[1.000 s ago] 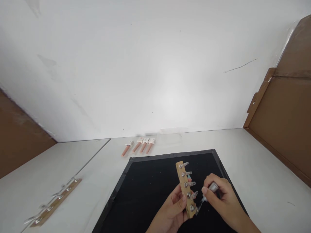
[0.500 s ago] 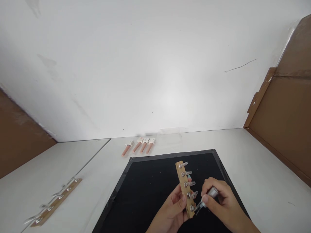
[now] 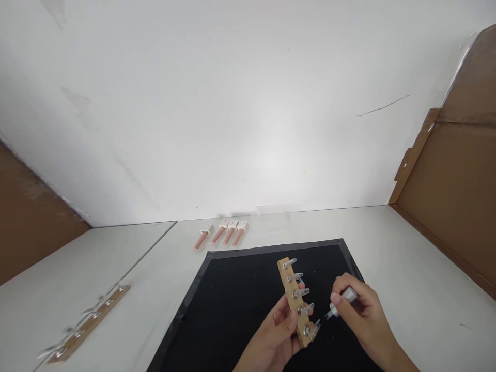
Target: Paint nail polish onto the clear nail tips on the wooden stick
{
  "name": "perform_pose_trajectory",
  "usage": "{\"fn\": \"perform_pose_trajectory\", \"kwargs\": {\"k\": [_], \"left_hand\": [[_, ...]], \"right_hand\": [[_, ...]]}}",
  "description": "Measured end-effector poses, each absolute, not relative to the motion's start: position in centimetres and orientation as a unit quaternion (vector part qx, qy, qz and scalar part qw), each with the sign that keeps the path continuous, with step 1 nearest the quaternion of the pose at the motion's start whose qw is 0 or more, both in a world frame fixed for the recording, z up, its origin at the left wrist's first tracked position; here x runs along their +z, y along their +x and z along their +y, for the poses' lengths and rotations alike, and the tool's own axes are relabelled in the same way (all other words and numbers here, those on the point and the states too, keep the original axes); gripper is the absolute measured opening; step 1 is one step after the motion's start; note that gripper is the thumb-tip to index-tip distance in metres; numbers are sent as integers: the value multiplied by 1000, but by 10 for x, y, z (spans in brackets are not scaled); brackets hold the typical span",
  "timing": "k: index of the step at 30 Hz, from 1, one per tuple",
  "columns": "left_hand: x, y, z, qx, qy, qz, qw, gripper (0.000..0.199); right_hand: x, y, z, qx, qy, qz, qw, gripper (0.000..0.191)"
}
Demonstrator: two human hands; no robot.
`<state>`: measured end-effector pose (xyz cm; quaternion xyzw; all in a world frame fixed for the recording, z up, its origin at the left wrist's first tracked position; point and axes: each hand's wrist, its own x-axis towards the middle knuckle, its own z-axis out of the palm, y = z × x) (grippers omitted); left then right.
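My left hand [image 3: 277,333] is closed round a wooden strip [image 3: 290,292], tilted over the black mat. Along the strip several clear nail tips [image 3: 301,293] stand on round metal mounts. Behind the strip, by my left fingertips, part of a small round-mouthed thing [image 3: 299,282] shows; most of it is hidden. My right hand [image 3: 358,310] pinches a nail polish brush [image 3: 334,311] by its silver cap. The brush end points down and left, a short gap away from the lowest nail tip [image 3: 315,330].
A second wooden strip [image 3: 91,323] with clear nail tips lies at the left. Several pink sticks with white square ends [image 3: 219,235] lie behind the black mat [image 3: 228,299]. A white wall [image 3: 248,129] stands at the back, with brown cardboard [image 3: 453,191] at the right.
My right hand has drawn the brush away from the lowest nail tip, to the right and slightly up. The lowest nail tip now points more upward. My left hand has barely moved.
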<state>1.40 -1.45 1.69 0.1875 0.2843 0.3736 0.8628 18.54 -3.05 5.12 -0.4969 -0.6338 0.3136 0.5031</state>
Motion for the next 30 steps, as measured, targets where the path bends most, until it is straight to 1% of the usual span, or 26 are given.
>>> {"fn": "perform_pose_trajectory", "kwargs": {"k": [6, 18, 22, 26, 30], "left_hand": [[19, 17, -13, 370, 195, 276, 865, 27], [21, 17, -17, 383, 175, 286, 861, 31], [22, 16, -17, 385, 171, 290, 859, 32], [24, 14, -16, 380, 171, 286, 863, 32], [27, 15, -15, 373, 174, 277, 868, 32]], "right_hand": [[55, 182, -33, 353, -452, -667, 476, 27], [53, 183, -28, 290, -531, -643, 469, 26], [52, 184, -29, 272, -537, -633, 488, 28], [55, 184, -30, 285, -500, -633, 518, 29], [58, 183, -31, 335, -443, -650, 519, 27]]}}
